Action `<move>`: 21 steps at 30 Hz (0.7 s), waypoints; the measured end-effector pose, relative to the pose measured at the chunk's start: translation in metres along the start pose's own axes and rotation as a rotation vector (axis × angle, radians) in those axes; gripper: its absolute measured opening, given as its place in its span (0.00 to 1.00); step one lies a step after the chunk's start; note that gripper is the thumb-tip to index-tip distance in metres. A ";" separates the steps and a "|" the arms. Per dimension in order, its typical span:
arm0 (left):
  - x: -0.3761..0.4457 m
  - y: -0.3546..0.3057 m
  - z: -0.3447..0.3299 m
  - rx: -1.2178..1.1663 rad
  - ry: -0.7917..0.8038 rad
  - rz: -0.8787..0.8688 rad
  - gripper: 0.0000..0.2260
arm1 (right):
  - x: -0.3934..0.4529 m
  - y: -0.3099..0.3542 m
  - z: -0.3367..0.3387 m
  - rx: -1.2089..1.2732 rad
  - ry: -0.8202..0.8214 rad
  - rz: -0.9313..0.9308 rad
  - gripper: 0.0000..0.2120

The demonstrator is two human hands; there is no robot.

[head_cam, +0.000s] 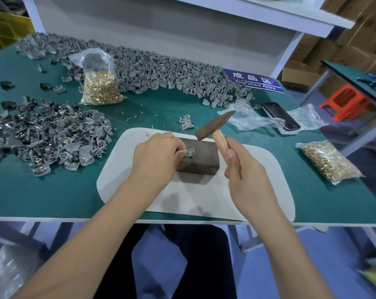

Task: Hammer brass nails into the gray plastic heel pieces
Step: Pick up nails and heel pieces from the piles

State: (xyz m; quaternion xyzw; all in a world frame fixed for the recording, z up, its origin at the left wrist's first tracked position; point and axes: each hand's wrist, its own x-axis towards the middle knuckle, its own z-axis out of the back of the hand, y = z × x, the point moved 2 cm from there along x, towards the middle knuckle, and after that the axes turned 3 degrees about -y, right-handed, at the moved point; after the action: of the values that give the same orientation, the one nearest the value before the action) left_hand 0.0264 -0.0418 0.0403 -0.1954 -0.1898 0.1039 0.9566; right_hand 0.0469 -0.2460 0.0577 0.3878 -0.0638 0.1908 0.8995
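My left hand (159, 154) pinches a gray heel piece (190, 152) with a brass nail standing on it, on top of a dark metal block (201, 160). My right hand (245, 171) grips the wooden handle of a hammer (215, 128). The hammer's dark head is raised above and just right of the nail. The block sits on a white mat (258, 190) at the table's front edge.
A heap of heel pieces with nails (49, 137) lies at left, and a long bank of gray pieces (161, 70) runs along the back. Bags of brass nails stand at the back (100, 87) and right (327, 162). A phone (280, 117) and crumpled plastic lie at right.
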 end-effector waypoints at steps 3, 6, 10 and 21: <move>0.000 -0.001 0.000 0.003 0.000 0.005 0.05 | -0.001 0.000 -0.006 -0.066 0.089 -0.009 0.17; 0.000 -0.001 0.001 0.002 0.003 0.010 0.06 | 0.002 -0.002 -0.004 -0.097 0.106 -0.015 0.16; 0.001 -0.002 0.001 0.001 0.005 0.004 0.06 | 0.004 0.001 -0.002 -0.060 0.049 0.001 0.14; 0.002 0.000 0.000 0.018 0.003 -0.009 0.05 | 0.001 0.005 -0.006 -0.074 0.089 -0.004 0.13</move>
State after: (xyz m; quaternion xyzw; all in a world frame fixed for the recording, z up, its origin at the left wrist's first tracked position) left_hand 0.0283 -0.0416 0.0412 -0.1859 -0.1881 0.1010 0.9591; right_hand 0.0454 -0.2380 0.0568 0.3456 -0.0297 0.2035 0.9156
